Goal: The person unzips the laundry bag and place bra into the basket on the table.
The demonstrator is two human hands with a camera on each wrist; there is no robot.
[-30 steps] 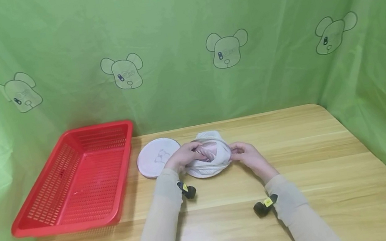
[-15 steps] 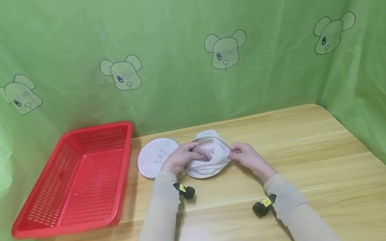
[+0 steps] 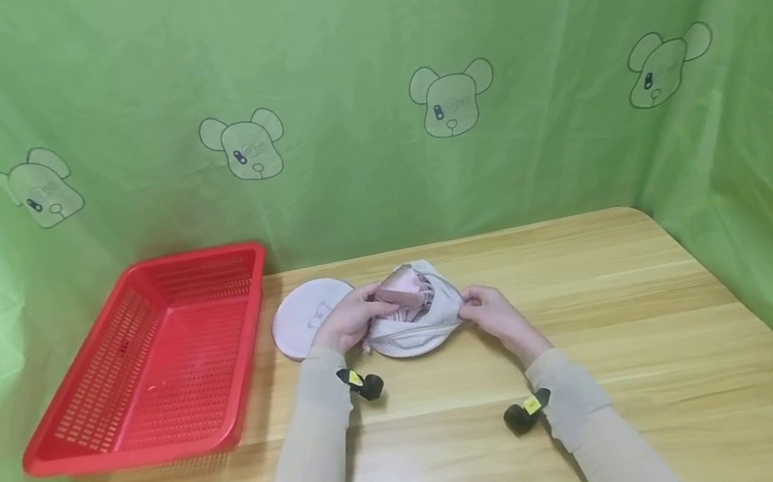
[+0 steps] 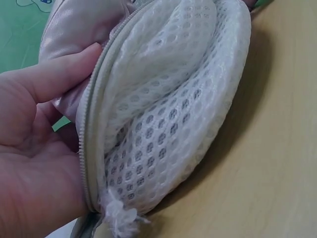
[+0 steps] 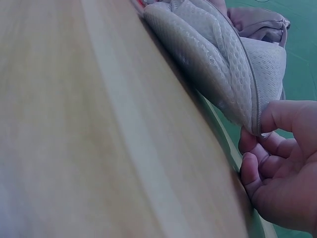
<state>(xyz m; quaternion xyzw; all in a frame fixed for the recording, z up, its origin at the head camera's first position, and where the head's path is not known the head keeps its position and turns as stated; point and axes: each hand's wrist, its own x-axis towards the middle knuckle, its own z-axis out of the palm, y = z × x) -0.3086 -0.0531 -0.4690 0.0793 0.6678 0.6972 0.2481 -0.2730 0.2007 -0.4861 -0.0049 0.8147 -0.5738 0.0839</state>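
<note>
A white mesh laundry bag (image 3: 413,339) with an unzipped opening sits near the table's back edge. Out of that opening rises a shiny pink satin garment (image 3: 403,285), partly folded. My left hand (image 3: 347,319) pinches the garment between thumb and fingers; in the left wrist view its thumb lies over the satin (image 4: 74,29) beside the bag's zipper (image 4: 88,124). At the bag's right side my right hand (image 3: 500,314) pinches the zipper edge, as the right wrist view also shows (image 5: 287,153). The garment's lower part is hidden inside the bag.
Left of the bag lies a round pale pink panel (image 3: 301,322) with a bear outline; whether it joins the bag is hidden. A red plastic basket (image 3: 248,398) stands at the table's left. Green curtain (image 3: 361,177) surrounds the wooden table (image 3: 589,276).
My left hand has drawn back to the left and lifted the pink garment partly out of the bag. The right hand still holds the bag's edge, almost unmoved.
</note>
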